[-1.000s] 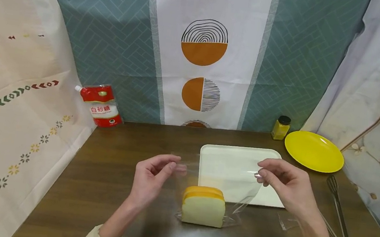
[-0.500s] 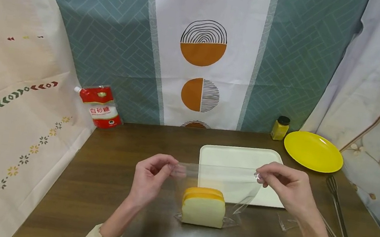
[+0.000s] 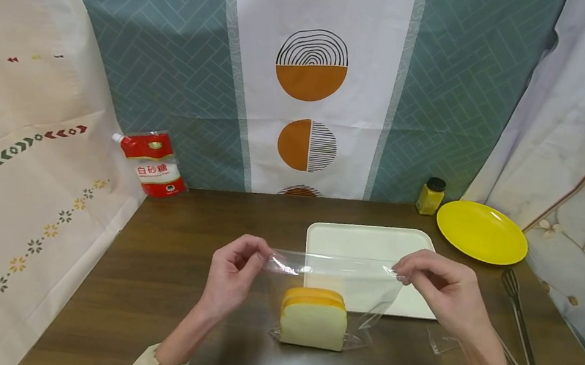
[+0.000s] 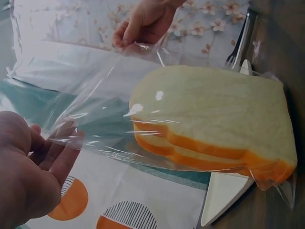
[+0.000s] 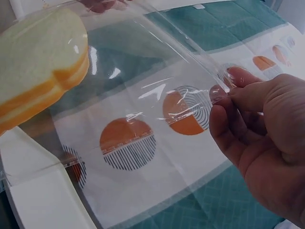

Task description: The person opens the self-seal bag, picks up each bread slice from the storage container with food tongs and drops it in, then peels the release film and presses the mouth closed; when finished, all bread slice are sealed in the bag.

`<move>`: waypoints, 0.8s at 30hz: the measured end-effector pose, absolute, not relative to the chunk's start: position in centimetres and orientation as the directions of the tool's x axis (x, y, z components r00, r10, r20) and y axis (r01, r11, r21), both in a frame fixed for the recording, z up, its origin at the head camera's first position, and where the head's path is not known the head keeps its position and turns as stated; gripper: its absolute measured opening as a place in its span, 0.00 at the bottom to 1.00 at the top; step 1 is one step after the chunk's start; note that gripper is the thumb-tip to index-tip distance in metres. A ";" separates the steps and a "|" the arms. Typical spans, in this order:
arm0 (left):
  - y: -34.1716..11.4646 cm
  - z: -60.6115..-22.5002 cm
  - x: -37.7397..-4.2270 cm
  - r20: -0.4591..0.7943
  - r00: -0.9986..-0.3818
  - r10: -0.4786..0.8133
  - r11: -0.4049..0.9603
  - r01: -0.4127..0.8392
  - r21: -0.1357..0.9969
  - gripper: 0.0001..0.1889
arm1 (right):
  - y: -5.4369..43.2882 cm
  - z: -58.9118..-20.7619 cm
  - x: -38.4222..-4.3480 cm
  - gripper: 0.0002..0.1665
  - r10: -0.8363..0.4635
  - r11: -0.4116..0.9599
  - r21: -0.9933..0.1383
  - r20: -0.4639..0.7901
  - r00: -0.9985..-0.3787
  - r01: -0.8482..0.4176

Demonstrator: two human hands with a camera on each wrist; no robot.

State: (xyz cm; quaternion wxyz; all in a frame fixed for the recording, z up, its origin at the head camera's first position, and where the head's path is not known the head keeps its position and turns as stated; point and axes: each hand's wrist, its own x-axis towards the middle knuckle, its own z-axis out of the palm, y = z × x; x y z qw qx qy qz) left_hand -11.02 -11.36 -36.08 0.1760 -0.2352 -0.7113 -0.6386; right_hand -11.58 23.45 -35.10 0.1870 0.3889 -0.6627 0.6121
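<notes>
A clear plastic bag stands upright on the table with bread slices inside, pale with orange-yellow crusts. My left hand pinches the bag's upper left corner between thumb and fingers. At the opposite upper corner, my right hand pinches the film the same way. The top edge stretches nearly straight between both hands. In the left wrist view the slices sit at the bag's bottom, with loose film above them. Taut film runs to my right fingertips in the right wrist view.
Behind the bag lies a white rectangular tray. A yellow plate and a black-capped yellow jar stand at the back right. Metal tongs and a scrap of clear plastic lie right. A red-and-white sugar pouch leans at back left.
The bag's top edge has become tauter and shows brighter glints near my left hand. My left hand has shifted very slightly; the bread stays in place.
</notes>
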 end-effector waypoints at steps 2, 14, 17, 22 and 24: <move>-11.3 -36.1 -11.0 0.548 -0.828 0.118 0.072 0.558 0.827 0.09 | 23.5 -35.1 -11.6 0.27 -0.291 -0.032 -0.656 0.728 -0.620 -0.754; -11.2 -36.0 -11.1 0.565 -0.809 0.160 0.062 0.580 0.812 0.07 | 23.7 -35.0 -11.5 0.28 -0.321 0.060 -0.611 0.737 -0.595 -0.789; -11.2 -36.0 -11.1 0.567 -0.807 0.165 0.055 0.582 0.811 0.07 | 23.8 -34.9 -11.5 0.28 -0.329 0.092 -0.594 0.740 -0.588 -0.799; -11.1 -36.0 -11.1 0.575 -0.799 0.176 0.039 0.590 0.807 0.08 | 23.9 -34.9 -11.6 0.30 -0.342 0.131 -0.558 0.751 -0.565 -0.820; -11.1 -36.0 -11.1 0.576 -0.798 0.176 0.041 0.591 0.806 0.08 | 24.0 -34.9 -11.6 0.31 -0.352 0.125 -0.550 0.754 -0.555 -0.826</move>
